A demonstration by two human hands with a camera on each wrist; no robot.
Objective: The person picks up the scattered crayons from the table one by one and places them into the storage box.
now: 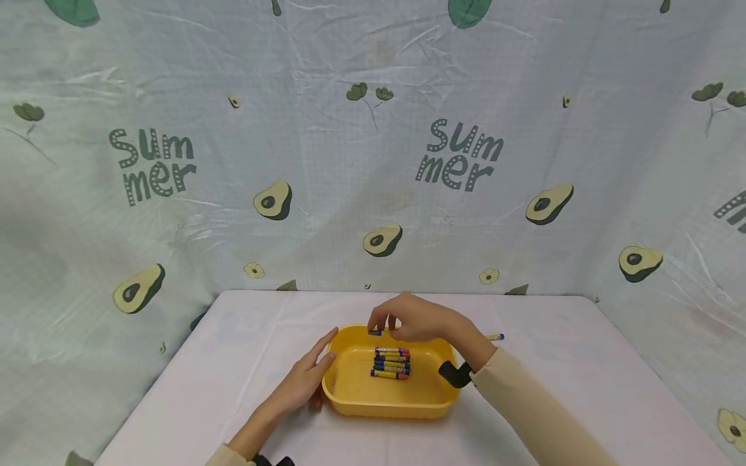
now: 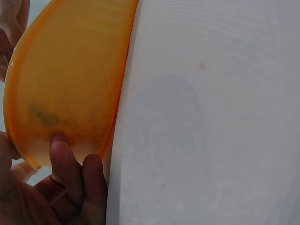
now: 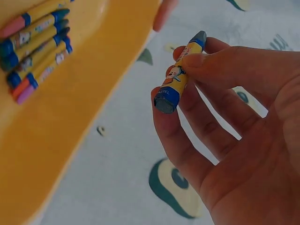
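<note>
A yellow plastic tray [image 1: 387, 410] sits in front of me. My left hand [image 1: 300, 382] grips its left side, thumb at the rim and fingertips [image 2: 61, 152] against the outer wall in the left wrist view. Over the tray's far edge, my right hand [image 1: 416, 318] pinches an oil pastel [image 3: 174, 79] between thumb and fingers. That pastel has a dark grey-blue tip and a yellow wrapper with blue bands. Several oil pastels [image 1: 390, 367] lie side by side in the middle of the tray, their tips pink, orange and dark.
Beyond the right forearm, another pastel [image 1: 495, 336] lies on the white-covered table [image 1: 553, 362], partly hidden by the arm. A pale curtain [image 1: 326, 162] with avocado prints and "summer" lettering hangs behind the table and along its sides.
</note>
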